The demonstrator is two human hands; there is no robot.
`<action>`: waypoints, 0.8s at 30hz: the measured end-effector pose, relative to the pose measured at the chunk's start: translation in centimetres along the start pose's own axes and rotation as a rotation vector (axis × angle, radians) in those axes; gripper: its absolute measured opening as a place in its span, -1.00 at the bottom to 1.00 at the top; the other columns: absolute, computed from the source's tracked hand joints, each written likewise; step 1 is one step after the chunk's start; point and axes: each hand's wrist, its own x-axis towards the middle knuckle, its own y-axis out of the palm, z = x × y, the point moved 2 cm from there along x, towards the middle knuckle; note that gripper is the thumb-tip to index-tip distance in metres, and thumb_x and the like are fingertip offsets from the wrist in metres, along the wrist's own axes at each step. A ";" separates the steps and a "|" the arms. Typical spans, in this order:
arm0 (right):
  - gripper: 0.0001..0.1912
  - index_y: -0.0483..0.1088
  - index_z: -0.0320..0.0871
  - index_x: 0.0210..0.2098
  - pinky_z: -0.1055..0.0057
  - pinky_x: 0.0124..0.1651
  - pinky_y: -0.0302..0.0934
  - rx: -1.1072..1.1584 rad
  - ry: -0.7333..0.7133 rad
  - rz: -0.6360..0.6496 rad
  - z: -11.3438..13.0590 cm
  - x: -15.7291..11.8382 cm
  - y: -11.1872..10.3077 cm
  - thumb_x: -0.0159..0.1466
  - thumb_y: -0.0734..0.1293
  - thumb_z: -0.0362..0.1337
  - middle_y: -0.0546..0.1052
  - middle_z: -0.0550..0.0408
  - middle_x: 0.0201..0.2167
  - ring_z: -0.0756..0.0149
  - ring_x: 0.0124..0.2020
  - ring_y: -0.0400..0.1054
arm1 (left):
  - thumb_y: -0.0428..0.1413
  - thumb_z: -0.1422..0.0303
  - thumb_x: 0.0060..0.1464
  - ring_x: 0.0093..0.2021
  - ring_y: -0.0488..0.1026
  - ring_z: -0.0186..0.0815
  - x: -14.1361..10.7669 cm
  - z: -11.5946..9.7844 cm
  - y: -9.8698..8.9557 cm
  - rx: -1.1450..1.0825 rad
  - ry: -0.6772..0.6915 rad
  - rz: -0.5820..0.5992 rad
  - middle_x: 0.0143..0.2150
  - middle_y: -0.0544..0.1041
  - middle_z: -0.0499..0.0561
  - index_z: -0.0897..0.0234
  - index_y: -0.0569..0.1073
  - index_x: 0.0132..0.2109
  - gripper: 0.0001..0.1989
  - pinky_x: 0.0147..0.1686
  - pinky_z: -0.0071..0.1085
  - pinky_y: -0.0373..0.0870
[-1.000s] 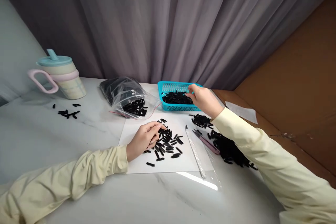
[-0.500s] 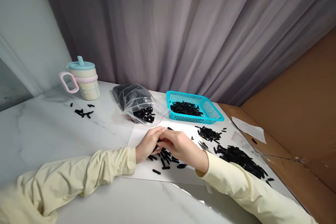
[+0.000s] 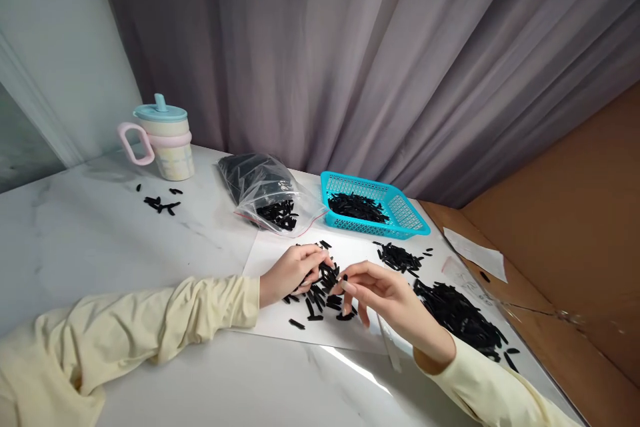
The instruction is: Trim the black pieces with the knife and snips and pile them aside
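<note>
Small, slim black pieces lie in a loose pile on a white sheet of paper. My left hand rests at the left side of this pile with its fingers curled; what they hold, if anything, is largely hidden. To the right, my right hand hovers just above the pile's edge, thumb and forefinger pinching one small black piece. The other fingers of that hand hang loosely bent. The two hands are apart.
Behind the paper are an open clear zip bag of black pieces and a turquoise basket holding more. A small heap and a larger heap lie right. A lidded cup stands left, near scattered pieces.
My hands, together half a second ago, have separated. The right one moved right and now pinches a piece in plain sight; the left stays by the pile. The view has shifted slightly.
</note>
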 end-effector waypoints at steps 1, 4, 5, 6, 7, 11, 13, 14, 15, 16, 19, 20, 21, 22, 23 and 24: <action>-0.79 0.37 -0.21 -0.25 0.60 -0.65 0.26 0.007 0.014 -0.024 -0.1 -0.6 -0.2 0.22 0.33 -0.19 0.51 0.01 -0.42 0.40 -0.52 0.41 | 0.02 0.14 0.04 -0.80 -0.06 -0.57 0.0 0.0 0.0 0.011 -0.002 0.011 -0.74 0.11 -0.25 0.35 0.37 -0.32 -0.70 -0.82 -0.63 -0.12; -0.81 0.42 -0.23 -0.23 0.64 -0.66 0.23 0.057 0.045 -0.065 -0.5 -2.1 -0.5 0.22 0.35 -0.23 0.51 0.05 -0.51 0.50 -0.63 0.32 | 0.02 0.16 0.06 -0.80 -0.04 -0.57 -0.2 0.2 0.0 0.040 -0.002 0.036 -0.74 0.12 -0.25 0.35 0.38 -0.33 -0.71 -0.80 -0.62 -0.10; -0.81 0.42 -0.23 -0.22 0.65 -0.68 0.22 0.098 0.058 -0.066 -0.7 -2.5 -0.5 0.22 0.34 -0.24 0.51 0.05 -0.50 0.53 -0.66 0.30 | 0.02 0.17 0.06 -0.80 -0.04 -0.57 -0.2 0.3 0.0 0.049 -0.001 0.041 -0.74 0.11 -0.25 0.35 0.38 -0.33 -0.71 -0.80 -0.62 -0.10; -0.81 0.43 -0.22 -0.21 0.65 -0.69 0.21 0.148 0.073 -0.059 -0.8 -2.8 -0.5 0.23 0.34 -0.24 0.52 0.04 -0.47 0.54 -0.67 0.29 | 0.01 0.17 0.06 -0.79 -0.04 -0.57 -0.2 0.3 0.0 0.056 0.000 0.044 -0.74 0.11 -0.26 0.35 0.37 -0.34 -0.71 -0.79 -0.62 -0.10; -0.80 0.42 -0.21 -0.19 0.65 -0.71 0.20 0.202 0.085 -0.050 -1.0 -3.0 -0.5 0.23 0.33 -0.24 0.53 0.02 -0.44 0.53 -0.67 0.30 | 0.01 0.17 0.07 -0.79 -0.04 -0.57 -0.2 0.3 0.0 0.064 0.002 0.046 -0.74 0.11 -0.26 0.35 0.37 -0.34 -0.71 -0.79 -0.62 -0.09; -0.71 0.37 -0.17 -0.06 0.63 -0.72 0.23 0.347 0.111 -0.033 -1.8 -3.5 -0.1 0.23 0.34 -0.26 0.51 0.01 -0.40 0.43 -0.56 0.37 | 0.00 0.16 0.06 -0.78 -0.06 -0.56 -0.3 0.4 0.0 0.100 0.005 0.055 -0.75 0.09 -0.26 0.35 0.37 -0.33 -0.71 -0.78 -0.61 -0.09; -0.70 0.37 -0.16 -0.05 0.63 -0.71 0.24 0.367 0.098 -0.039 -2.0 -3.6 0.0 0.23 0.34 -0.26 0.50 0.01 -0.40 0.43 -0.55 0.37 | 0.00 0.16 0.06 -0.78 -0.07 -0.56 -0.3 0.3 0.1 0.119 0.006 0.059 -0.75 0.08 -0.27 0.35 0.37 -0.33 -0.70 -0.78 -0.61 -0.09; -0.71 0.37 -0.17 -0.06 0.64 -0.70 0.24 0.367 0.091 -0.042 -2.0 -3.6 0.0 0.23 0.34 -0.26 0.49 0.02 -0.40 0.44 -0.55 0.36 | -0.01 0.15 0.07 -0.78 -0.07 -0.56 -0.3 0.3 0.1 0.128 0.007 0.060 -0.75 0.07 -0.27 0.35 0.36 -0.33 -0.69 -0.78 -0.61 -0.09; -0.72 0.38 -0.17 -0.07 0.64 -0.69 0.24 0.364 0.086 -0.046 -2.0 -3.7 0.1 0.23 0.34 -0.26 0.48 0.03 -0.41 0.46 -0.56 0.34 | 0.00 0.15 0.07 -0.78 -0.07 -0.56 -0.4 0.3 0.1 0.136 0.008 0.061 -0.75 0.06 -0.27 0.35 0.36 -0.32 -0.69 -0.78 -0.61 -0.10; -0.72 0.39 -0.17 -0.07 0.65 -0.69 0.23 0.360 0.085 -0.051 -2.0 -3.7 0.1 0.23 0.34 -0.26 0.47 0.04 -0.42 0.48 -0.57 0.33 | 0.00 0.14 0.06 -0.77 -0.07 -0.56 -0.4 0.2 0.1 0.142 0.008 0.063 -0.75 0.05 -0.28 0.35 0.36 -0.32 -0.69 -0.77 -0.61 -0.11; -0.73 0.39 -0.18 -0.10 0.65 -0.69 0.23 0.351 0.077 -0.057 -2.0 -3.6 0.2 0.21 0.35 -0.26 0.47 0.07 -0.44 0.49 -0.57 0.33 | 0.01 0.12 0.06 -0.76 -0.06 -0.55 -0.6 0.2 0.3 0.166 0.015 0.077 -0.74 0.02 -0.29 0.36 0.37 -0.31 -0.67 -0.76 -0.60 -0.12; -0.74 0.39 -0.19 -0.12 0.65 -0.69 0.24 0.351 0.073 -0.056 -2.0 -3.5 0.3 0.21 0.36 -0.26 0.47 0.08 -0.45 0.48 -0.57 0.34 | 0.01 0.12 0.06 -0.76 -0.06 -0.54 -0.6 0.1 0.3 0.175 0.021 0.082 -0.74 0.01 -0.29 0.36 0.37 -0.31 -0.66 -0.75 -0.60 -0.13; -0.75 0.37 -0.19 -0.14 0.64 -0.69 0.24 0.353 0.068 -0.058 -2.1 -3.5 0.3 0.20 0.36 -0.26 0.47 0.09 -0.46 0.47 -0.57 0.35 | 0.01 0.11 0.05 -0.76 -0.07 -0.54 -0.6 0.1 0.4 0.185 0.030 0.087 -0.74 0.00 -0.29 0.36 0.37 -0.31 -0.66 -0.75 -0.59 -0.13; -0.77 0.36 -0.19 -0.17 0.63 -0.69 0.25 0.354 0.064 -0.064 -2.3 -3.5 0.3 0.19 0.37 -0.26 0.48 0.10 -0.47 0.45 -0.56 0.37 | 0.01 0.11 0.06 -0.75 -0.07 -0.54 -0.7 0.1 0.4 0.197 0.039 0.092 -0.74 0.00 -0.29 0.36 0.36 -0.31 -0.65 -0.75 -0.58 -0.14; -0.78 0.34 -0.19 -0.22 0.62 -0.69 0.26 0.354 0.063 -0.073 -2.4 -3.4 0.4 0.17 0.39 -0.26 0.48 0.11 -0.48 0.43 -0.56 0.39 | 0.00 0.11 0.06 -0.75 -0.08 -0.53 -0.7 0.1 0.4 0.212 0.050 0.096 -0.74 0.00 -0.29 0.36 0.36 -0.30 -0.66 -0.75 -0.57 -0.14; -0.79 0.32 -0.19 -0.27 0.60 -0.68 0.27 0.350 0.066 -0.087 -2.5 -3.4 0.4 0.16 0.40 -0.26 0.49 0.11 -0.49 0.41 -0.56 0.40 | -0.01 0.12 0.07 -0.75 -0.08 -0.53 -0.8 0.0 0.4 0.231 0.063 0.100 -0.74 0.01 -0.29 0.36 0.36 -0.30 -0.67 -0.74 -0.57 -0.14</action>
